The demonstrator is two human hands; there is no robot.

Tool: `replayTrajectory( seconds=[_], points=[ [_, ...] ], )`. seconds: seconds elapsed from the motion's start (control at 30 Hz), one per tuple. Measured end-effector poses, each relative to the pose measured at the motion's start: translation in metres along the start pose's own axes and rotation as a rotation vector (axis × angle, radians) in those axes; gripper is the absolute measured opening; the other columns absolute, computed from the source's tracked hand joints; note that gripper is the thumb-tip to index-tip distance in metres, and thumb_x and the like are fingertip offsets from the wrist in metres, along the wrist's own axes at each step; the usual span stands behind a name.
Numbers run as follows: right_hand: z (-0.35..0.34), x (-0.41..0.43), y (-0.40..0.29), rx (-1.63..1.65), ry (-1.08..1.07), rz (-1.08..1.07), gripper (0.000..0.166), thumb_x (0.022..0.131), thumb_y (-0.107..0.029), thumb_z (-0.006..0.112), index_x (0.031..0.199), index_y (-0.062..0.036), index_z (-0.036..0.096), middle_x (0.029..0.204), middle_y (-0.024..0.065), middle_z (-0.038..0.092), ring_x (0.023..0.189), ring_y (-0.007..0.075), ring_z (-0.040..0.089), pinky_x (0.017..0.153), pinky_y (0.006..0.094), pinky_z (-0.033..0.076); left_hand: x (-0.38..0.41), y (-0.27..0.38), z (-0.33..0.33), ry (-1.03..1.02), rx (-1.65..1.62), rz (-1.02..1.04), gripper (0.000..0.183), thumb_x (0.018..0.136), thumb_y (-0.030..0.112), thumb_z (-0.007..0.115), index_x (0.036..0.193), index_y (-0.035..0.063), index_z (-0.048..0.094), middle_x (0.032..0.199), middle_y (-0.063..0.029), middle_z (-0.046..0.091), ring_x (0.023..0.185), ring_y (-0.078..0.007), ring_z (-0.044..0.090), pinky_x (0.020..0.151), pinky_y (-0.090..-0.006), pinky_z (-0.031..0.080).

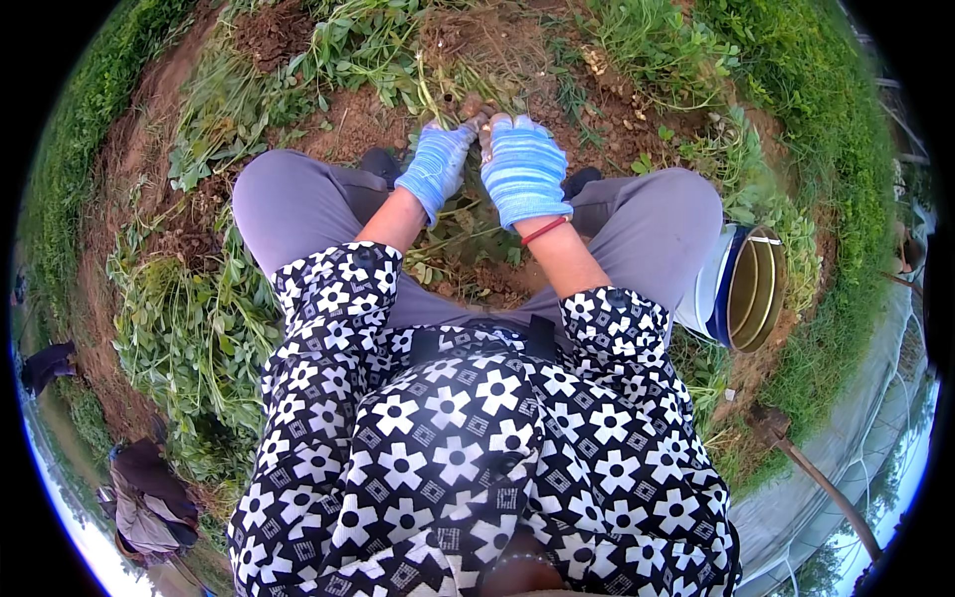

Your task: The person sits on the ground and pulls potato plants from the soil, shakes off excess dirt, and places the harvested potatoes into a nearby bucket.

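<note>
Both hands wear blue striped knit gloves with soiled, coated fingers and meet above the soil between the knees. My left hand [440, 164] is closed on pale plant stems [427, 89] with leaves attached. Beside it, nearly touching, my right hand [524, 166] has its fingers curled at the same spot; a small brown clump [472, 104] shows at the fingertips, and whether the right fingers grip it is not clear. Uprooted leafy plants [358, 52] lie just beyond the hands. Pale pods [595, 60], apparently peanuts, hang on roots at upper right.
A metal bucket [753, 291] lies tilted by the right knee. Behind it on the right is a long-handled tool [828, 485]. Pulled plants [194, 336] are heaped on the left. Other people [153, 496] are at the lower left. Plastic sheeting [850, 418] runs along the right edge.
</note>
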State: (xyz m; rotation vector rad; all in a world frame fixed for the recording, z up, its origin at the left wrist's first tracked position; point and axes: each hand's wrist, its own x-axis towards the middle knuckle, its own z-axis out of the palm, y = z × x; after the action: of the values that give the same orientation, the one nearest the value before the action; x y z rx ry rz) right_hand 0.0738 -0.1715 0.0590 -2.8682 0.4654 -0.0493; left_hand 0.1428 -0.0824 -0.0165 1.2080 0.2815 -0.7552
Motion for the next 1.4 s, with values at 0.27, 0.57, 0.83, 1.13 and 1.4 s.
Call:
replayTrajectory(
  seconds=[0.27,0.57,0.83,1.13,1.4],
  points=[
    [-0.008,0.009,0.007,0.127,-0.204,0.116,0.037,0.085,-0.036,0.046,0.086,-0.0023,0.061,0.081,0.0216,0.062,0.079,0.0343,0.061,0.071,0.0422,0.047,-0.018,0.003,0.020,0.067,0.221,0.227,0.019,0.083,0.006,0.056,0.102,0.0006,0.054,0.083,-0.0074,0.061,0.071,-0.0148,0.056,0.061,-0.0284,0.046],
    [-0.019,0.000,0.025,1.254,-0.686,0.205,0.031,0.079,-0.032,0.058,0.068,-0.0034,0.060,0.050,0.0029,0.051,0.039,0.0098,0.045,0.037,0.0216,0.030,-0.013,0.020,0.029,0.241,0.297,-0.030,0.036,0.081,0.017,0.063,0.109,-0.0018,0.048,0.088,-0.0114,0.062,0.075,-0.0178,0.058,0.064,-0.0329,0.047],
    [-0.028,0.012,0.046,1.858,-0.322,0.018,0.027,0.081,-0.021,0.054,0.099,-0.0027,0.057,0.091,0.0088,0.060,0.078,0.0185,0.061,0.055,0.0272,0.049,-0.008,0.016,0.011,0.054,0.177,0.153,0.039,0.079,0.015,0.065,0.110,-0.0014,0.049,0.092,-0.0088,0.059,0.076,-0.0152,0.052,0.068,-0.0291,0.045],
    [0.020,0.027,0.030,1.267,-0.087,0.165,0.031,0.070,-0.014,0.071,0.096,-0.0006,0.061,0.079,0.0066,0.060,0.070,0.0114,0.055,0.062,0.0231,0.046,-0.003,-0.004,0.014,-0.061,0.386,0.378,0.024,0.082,0.006,0.059,0.105,0.0016,0.053,0.091,-0.0053,0.061,0.077,-0.0147,0.058,0.063,-0.0299,0.050],
    [-0.006,0.021,0.025,0.648,0.119,0.025,0.019,0.075,-0.020,0.064,0.086,-0.0038,0.060,0.077,0.0132,0.060,0.069,0.0205,0.058,0.065,0.0297,0.047,-0.018,0.003,0.005,-0.383,-0.250,0.052,0.025,0.083,0.008,0.055,0.108,0.0057,0.053,0.096,-0.0065,0.060,0.085,-0.0179,0.059,0.076,-0.0312,0.050]
  ],
)
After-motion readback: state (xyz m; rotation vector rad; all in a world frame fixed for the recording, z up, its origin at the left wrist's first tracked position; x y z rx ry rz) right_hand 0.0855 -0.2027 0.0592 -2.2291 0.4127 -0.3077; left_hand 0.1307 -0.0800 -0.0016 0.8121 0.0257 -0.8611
